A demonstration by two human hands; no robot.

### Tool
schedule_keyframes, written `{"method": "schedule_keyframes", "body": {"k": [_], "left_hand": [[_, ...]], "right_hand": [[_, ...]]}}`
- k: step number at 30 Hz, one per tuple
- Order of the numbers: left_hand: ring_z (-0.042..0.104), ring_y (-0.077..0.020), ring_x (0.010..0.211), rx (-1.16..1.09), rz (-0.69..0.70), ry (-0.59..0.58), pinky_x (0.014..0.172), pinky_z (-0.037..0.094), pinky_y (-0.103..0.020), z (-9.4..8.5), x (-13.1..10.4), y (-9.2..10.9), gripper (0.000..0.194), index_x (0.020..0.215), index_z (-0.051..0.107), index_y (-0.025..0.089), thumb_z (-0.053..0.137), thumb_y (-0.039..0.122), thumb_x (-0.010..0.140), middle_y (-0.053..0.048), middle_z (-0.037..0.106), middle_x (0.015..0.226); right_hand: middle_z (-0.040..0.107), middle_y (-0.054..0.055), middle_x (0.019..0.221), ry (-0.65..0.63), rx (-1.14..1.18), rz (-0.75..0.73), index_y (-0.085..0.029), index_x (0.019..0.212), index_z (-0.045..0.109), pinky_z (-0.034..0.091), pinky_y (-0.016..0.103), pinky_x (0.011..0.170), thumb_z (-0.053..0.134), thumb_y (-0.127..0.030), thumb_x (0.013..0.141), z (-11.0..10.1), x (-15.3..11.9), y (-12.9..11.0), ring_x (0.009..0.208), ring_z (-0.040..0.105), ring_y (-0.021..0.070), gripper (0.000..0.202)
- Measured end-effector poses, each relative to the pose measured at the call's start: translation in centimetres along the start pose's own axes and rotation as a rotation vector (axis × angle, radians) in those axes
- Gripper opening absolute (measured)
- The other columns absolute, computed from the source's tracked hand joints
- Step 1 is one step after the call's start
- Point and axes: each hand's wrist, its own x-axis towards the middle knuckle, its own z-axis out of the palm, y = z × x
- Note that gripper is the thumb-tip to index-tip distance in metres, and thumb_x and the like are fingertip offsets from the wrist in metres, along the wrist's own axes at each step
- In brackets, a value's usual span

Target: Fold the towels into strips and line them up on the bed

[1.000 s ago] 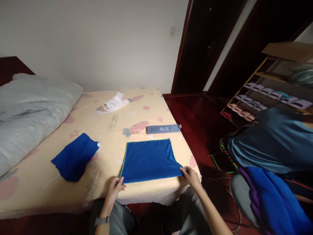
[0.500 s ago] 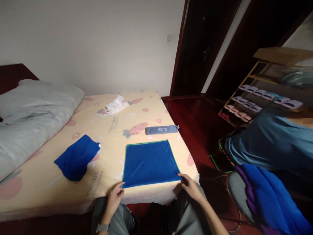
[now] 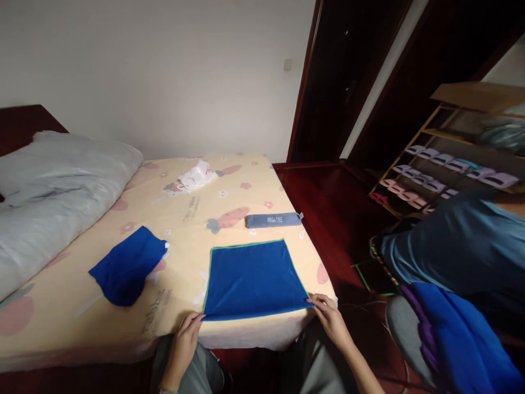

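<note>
A blue cloth (image 3: 252,279) with green edging lies spread as a rough square on the bed (image 3: 180,284), close to its front edge. My left hand (image 3: 187,334) pinches its near left corner. At the near right corner, my right hand (image 3: 328,314) has thumb and fingers closed on the fabric. The near edge between my hands is slightly raised and looks rolled or folded over. Just beyond the far edge rests a narrow grey-blue pouch (image 3: 274,220) with white lettering. To the left lies a smaller blue fabric piece (image 3: 128,266) with a white bit at one corner.
A crumpled white plastic bag (image 3: 197,175) sits toward the back of the bed. Grey bedding (image 3: 61,197) fills the left side. On the right, a person in a blue top (image 3: 447,241) is near a chair draped with blue fabric (image 3: 459,334); behind stands a slipper rack (image 3: 426,131).
Both hands have shifted slightly, and the near edge of the cloth has gone from flat to lifted and turned over between them. The camera view has moved a little.
</note>
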Motion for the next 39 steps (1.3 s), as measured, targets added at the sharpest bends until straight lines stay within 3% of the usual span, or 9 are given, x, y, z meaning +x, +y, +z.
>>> {"method": "schedule_keyframes", "body": {"k": [6,10,12,15,19,23,30,34,39], "left_hand": [[0.064,-0.0258,0.114,0.128,0.093,-0.104,0.100,0.053,-0.045,-0.8,-0.9,0.9,0.034,0.115,0.073,0.031,0.048,0.023,0.092,-0.008,0.071,0.119],[0.065,-0.0257,0.112,0.092,0.087,-0.184,0.099,0.053,-0.043,-1.2,1.1,0.5,0.040,0.110,0.074,0.028,0.050,0.015,0.081,-0.008,0.071,0.116],[0.067,-0.0239,0.106,0.036,0.025,-0.165,0.096,0.055,-0.039,-1.1,3.9,0.0,0.037,0.105,0.074,0.025,0.048,0.018,0.080,-0.008,0.073,0.109],[0.069,-0.0229,0.096,0.028,-0.091,-0.043,0.091,0.056,-0.037,-0.1,10.4,-0.7,0.030,0.096,0.073,0.022,0.046,0.028,0.086,-0.009,0.075,0.099],[0.066,-0.0246,0.100,0.060,-0.096,0.001,0.094,0.052,-0.039,2.8,19.7,-1.0,0.031,0.100,0.071,0.018,0.046,0.033,0.089,-0.012,0.074,0.102],[0.064,-0.0253,0.104,0.081,-0.045,-0.034,0.098,0.048,-0.039,5.0,25.0,-1.4,0.024,0.100,0.071,0.018,0.054,0.027,0.085,-0.013,0.072,0.106],[0.066,-0.0208,0.086,0.080,0.031,-0.166,0.083,0.049,-0.032,4.8,26.1,-3.1,0.017,0.092,0.071,0.021,0.055,0.025,0.087,-0.007,0.073,0.092],[0.066,-0.0220,0.094,0.078,0.066,-0.193,0.089,0.049,-0.033,4.1,26.3,-3.6,0.021,0.096,0.072,0.023,0.055,0.032,0.089,-0.007,0.074,0.099],[0.066,-0.0210,0.090,0.083,0.102,-0.194,0.086,0.050,-0.032,3.9,26.9,-4.0,0.025,0.087,0.071,0.023,0.050,0.035,0.092,-0.006,0.073,0.091]], "right_hand": [[0.068,0.007,0.127,-0.172,-0.069,0.003,-0.033,0.116,0.075,0.048,0.050,0.104,0.050,-0.038,0.094,-0.7,-1.0,-0.3,0.120,0.060,0.0304,0.033],[0.066,0.006,0.131,-0.293,-0.086,0.037,-0.030,0.113,0.076,0.042,0.049,0.110,0.053,-0.027,0.084,-1.3,0.2,-0.3,0.124,0.058,0.0291,0.037],[0.069,0.007,0.126,-0.301,-0.045,0.053,-0.026,0.106,0.078,0.043,0.048,0.110,0.053,-0.028,0.082,-1.4,2.4,-0.7,0.121,0.060,0.0287,0.035],[0.075,0.010,0.111,-0.178,0.019,0.136,-0.020,0.101,0.077,0.049,0.043,0.102,0.048,-0.035,0.088,-0.6,8.2,-1.5,0.110,0.067,0.0272,0.036],[0.074,0.011,0.114,-0.096,-0.008,0.215,-0.017,0.106,0.074,0.050,0.033,0.097,0.046,-0.036,0.094,2.3,18.0,-1.9,0.107,0.069,0.0229,0.036],[0.075,0.013,0.111,-0.106,-0.086,0.259,-0.015,0.104,0.073,0.051,0.031,0.092,0.057,-0.035,0.091,5.0,24.7,-0.7,0.102,0.070,0.0234,0.030],[0.076,0.012,0.091,-0.182,-0.204,0.247,-0.016,0.086,0.072,0.049,0.030,0.079,0.060,-0.033,0.090,7.0,26.9,1.2,0.087,0.071,0.0249,0.022],[0.075,0.009,0.100,-0.210,-0.189,0.154,-0.019,0.090,0.071,0.047,0.027,0.083,0.061,-0.030,0.089,6.7,26.4,1.6,0.094,0.070,0.0222,0.014],[0.075,0.007,0.088,-0.182,-0.177,0.099,-0.020,0.085,0.069,0.049,0.028,0.076,0.061,-0.030,0.087,5.6,26.3,2.0,0.082,0.070,0.0226,0.013]]}}
